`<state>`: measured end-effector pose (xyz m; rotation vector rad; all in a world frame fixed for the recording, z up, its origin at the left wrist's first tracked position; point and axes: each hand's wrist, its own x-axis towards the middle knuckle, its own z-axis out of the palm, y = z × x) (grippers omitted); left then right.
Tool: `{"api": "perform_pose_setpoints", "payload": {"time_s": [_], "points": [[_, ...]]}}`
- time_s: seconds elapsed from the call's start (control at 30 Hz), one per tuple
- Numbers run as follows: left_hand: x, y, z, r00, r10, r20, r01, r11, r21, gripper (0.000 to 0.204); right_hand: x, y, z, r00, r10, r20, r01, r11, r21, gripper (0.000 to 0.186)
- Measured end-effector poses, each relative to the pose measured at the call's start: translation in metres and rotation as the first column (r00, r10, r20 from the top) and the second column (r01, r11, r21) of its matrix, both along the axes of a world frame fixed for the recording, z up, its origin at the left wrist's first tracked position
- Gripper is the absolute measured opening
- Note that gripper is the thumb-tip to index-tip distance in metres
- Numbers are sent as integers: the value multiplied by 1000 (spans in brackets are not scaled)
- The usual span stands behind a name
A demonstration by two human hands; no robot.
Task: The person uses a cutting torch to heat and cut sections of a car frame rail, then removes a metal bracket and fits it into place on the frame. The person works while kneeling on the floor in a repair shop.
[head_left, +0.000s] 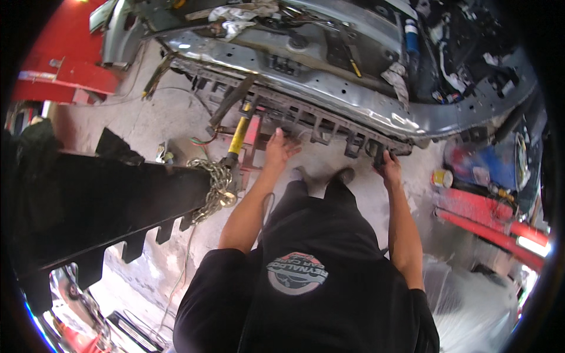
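A long dark slotted strip (335, 125) with several downward tabs runs beneath the bare metal sill (306, 88) of a stripped car body. My right hand (389, 167) is closed around the strip's right end, its thumb up; part of the fingers is hidden. Farther left, my left hand (281, 149) has its fingers spread just below the strip; the view does not show whether they touch it. Beside that hand stands a yellow cylinder with black ends (239, 135), leaning next to a red metal piece (252, 130).
A black notched beam (118, 191) with a chain (213, 189) juts in from the left. Red equipment (73, 50) stands far left, and red bars (479, 206) lie at right near a small yellow can (441, 178). Tools and a blue can (411, 38) rest in the car.
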<state>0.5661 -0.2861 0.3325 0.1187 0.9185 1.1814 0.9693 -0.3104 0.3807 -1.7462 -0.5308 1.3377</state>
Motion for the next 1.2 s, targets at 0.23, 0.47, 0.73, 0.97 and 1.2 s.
{"api": "perform_pose_setpoints", "payload": {"time_s": [0.23, 0.47, 0.73, 0.97, 1.2], "points": [[6, 22, 21, 997, 0, -76, 0, 1000, 6, 55, 5, -2, -4, 999, -41, 3, 41, 999, -21, 63], [0, 23, 8, 1000, -8, -9, 8, 1000, 11, 63, -6, -10, -2, 989, -137, -63, 138, 990, 14, 62], [4, 25, 18, 992, -17, -122, 11, 999, -51, 40, -7, -14, -6, 989, -118, -85, 126, 988, 91, 60], [9, 27, 27, 974, -21, -227, 7, 998, -62, 50, -8, -9, 11, 992, -87, -90, 92, 994, 54, 67], [7, 29, 30, 968, -47, -247, 35, 998, -51, 48, -12, -7, 22, 995, -64, -71, 70, 994, 84, 70]]}}
